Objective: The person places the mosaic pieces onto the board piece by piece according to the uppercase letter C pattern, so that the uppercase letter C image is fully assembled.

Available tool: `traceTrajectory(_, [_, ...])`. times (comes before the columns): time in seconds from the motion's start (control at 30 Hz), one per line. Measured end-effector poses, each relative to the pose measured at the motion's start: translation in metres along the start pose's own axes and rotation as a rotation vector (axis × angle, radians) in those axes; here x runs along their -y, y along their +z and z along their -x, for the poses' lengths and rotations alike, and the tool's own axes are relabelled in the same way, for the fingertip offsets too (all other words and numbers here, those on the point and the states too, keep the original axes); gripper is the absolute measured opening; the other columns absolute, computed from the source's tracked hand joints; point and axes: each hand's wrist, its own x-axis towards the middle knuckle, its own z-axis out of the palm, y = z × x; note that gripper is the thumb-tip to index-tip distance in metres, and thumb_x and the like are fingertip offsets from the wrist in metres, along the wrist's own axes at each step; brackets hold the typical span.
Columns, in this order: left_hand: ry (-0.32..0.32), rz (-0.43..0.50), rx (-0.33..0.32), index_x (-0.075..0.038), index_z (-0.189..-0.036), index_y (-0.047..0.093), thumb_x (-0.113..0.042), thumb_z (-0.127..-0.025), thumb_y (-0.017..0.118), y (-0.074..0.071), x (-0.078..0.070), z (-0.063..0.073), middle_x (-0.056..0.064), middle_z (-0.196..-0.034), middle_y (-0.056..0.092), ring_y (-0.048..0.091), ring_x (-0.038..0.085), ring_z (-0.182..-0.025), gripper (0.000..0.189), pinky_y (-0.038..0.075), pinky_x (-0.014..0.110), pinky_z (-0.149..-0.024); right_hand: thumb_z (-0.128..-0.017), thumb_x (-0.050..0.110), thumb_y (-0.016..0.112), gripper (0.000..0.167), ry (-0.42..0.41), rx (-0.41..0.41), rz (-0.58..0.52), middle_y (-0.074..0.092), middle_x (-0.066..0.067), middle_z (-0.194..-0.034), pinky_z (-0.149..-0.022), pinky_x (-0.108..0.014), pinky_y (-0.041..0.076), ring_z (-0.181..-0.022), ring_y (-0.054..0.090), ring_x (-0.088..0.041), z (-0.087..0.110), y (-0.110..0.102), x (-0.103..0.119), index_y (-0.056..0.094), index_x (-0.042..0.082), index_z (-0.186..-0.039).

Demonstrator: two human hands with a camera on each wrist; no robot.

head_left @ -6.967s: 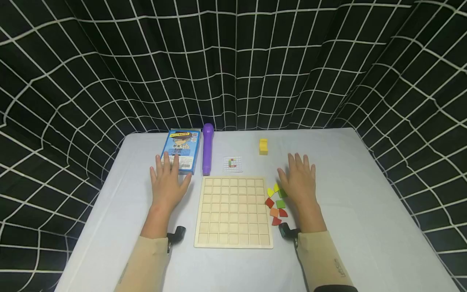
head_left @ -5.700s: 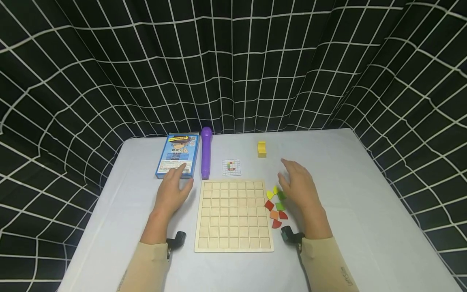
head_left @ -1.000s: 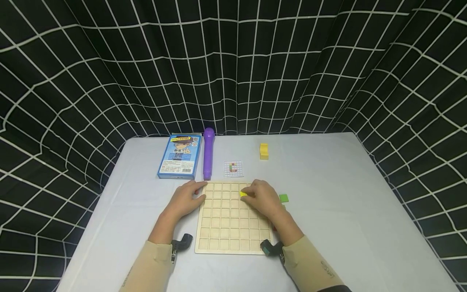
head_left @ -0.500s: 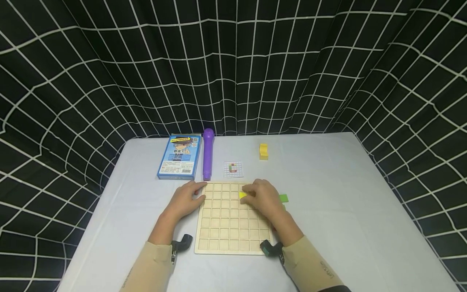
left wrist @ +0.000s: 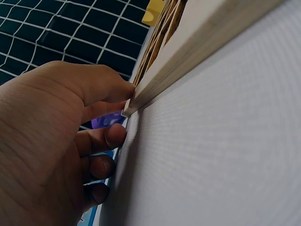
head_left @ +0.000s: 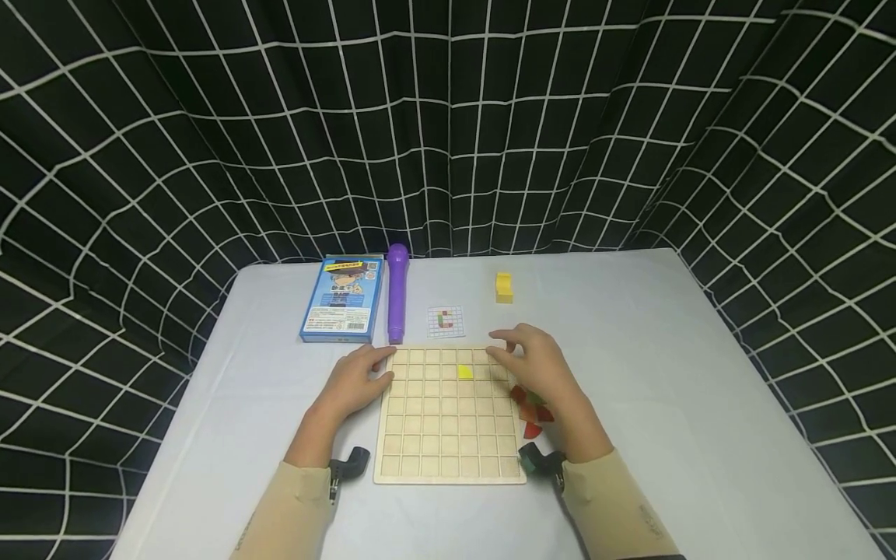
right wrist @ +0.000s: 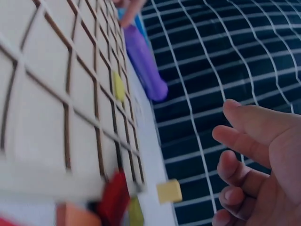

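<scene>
A pale wooden grid board (head_left: 451, 424) lies on the table before me. One yellow quarter-round tile (head_left: 465, 372) sits in a cell of its second row from the far edge, right of the middle. My left hand (head_left: 352, 383) holds the board's far left corner between thumb and index finger; its other fingers are curled beside it in the left wrist view. My right hand (head_left: 542, 364) hovers at the far right corner, thumb and fingers apart, holding nothing. Beneath it, by the board's right edge, lie loose tiles, among them a red one (head_left: 532, 430) and an orange one (head_left: 528, 413), partly hidden.
Behind the board lies a small pattern card (head_left: 446, 321). A purple microphone-shaped stick (head_left: 397, 295) and a blue box (head_left: 343, 299) are at the back left. A yellow block (head_left: 504, 288) stands at the back right. A black gridded curtain (head_left: 448, 140) surrounds the table.
My right hand has let go of the yellow tile, which now lies in its cell, and has moved right and away. The left hand stays at the corner. Earlier both hands were off the board.
</scene>
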Motion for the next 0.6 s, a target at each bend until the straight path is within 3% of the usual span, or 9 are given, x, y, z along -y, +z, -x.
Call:
traceTrajectory(0.3, [0.012,0.004,-0.004,-0.014,-0.141,0.063,-0.027,-0.094,0.071,-0.001,0.000,0.001,-0.003,-0.087,0.051,0.045,0.015,-0.075,0.050,0.040,0.035,-0.070,-0.092,0.029,0.078,0.037,0.105,0.021,0.024,0.058,-0.002,-0.086,-0.065,-0.036,0.041,-0.078,0.048,-0.022,0.014,-0.023,-0.019,0.075,0.013,-0.125])
traceTrajectory(0.6, [0.016,0.008,-0.009,-0.014,-0.141,0.064,-0.028,-0.093,0.071,-0.002,-0.001,0.002,-0.003,-0.086,0.051,0.045,0.016,-0.074,0.050,0.040,0.035,-0.069,-0.092,0.028,0.078,0.038,0.193,0.060,-0.015,0.056,-0.002,-0.082,-0.065,-0.034,0.041,-0.077,0.049,-0.021,0.037,-0.022,-0.032,0.075,0.007,-0.123])
